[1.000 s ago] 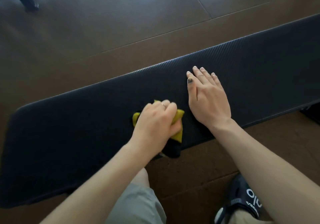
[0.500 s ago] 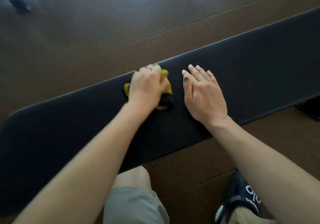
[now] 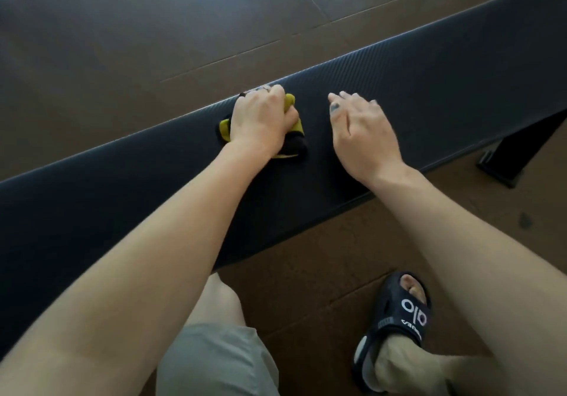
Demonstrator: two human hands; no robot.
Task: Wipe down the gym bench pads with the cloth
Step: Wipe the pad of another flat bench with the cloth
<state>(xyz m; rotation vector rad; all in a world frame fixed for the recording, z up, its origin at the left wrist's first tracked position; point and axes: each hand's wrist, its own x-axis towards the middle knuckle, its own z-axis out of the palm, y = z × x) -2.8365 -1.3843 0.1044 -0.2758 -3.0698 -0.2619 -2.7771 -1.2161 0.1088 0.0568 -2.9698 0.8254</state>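
A long black textured bench pad (image 3: 429,95) runs diagonally from lower left to upper right. My left hand (image 3: 260,119) grips a bunched yellow and black cloth (image 3: 291,104) and presses it on the pad close to the far edge. The hand covers most of the cloth. My right hand (image 3: 362,131) lies on the pad just to the right of the cloth, palm down, fingers straight and slightly lifted, holding nothing.
Dark brown floor tiles (image 3: 153,27) spread beyond the bench. A black bench leg (image 3: 515,153) stands at the right. My bare knee in grey shorts (image 3: 214,319) and my foot in a black slide sandal (image 3: 399,312) are on the near side.
My left hand has swept the cloth from the pad's near edge across to the far edge. My right hand stayed in place, its fingers now lifting a little.
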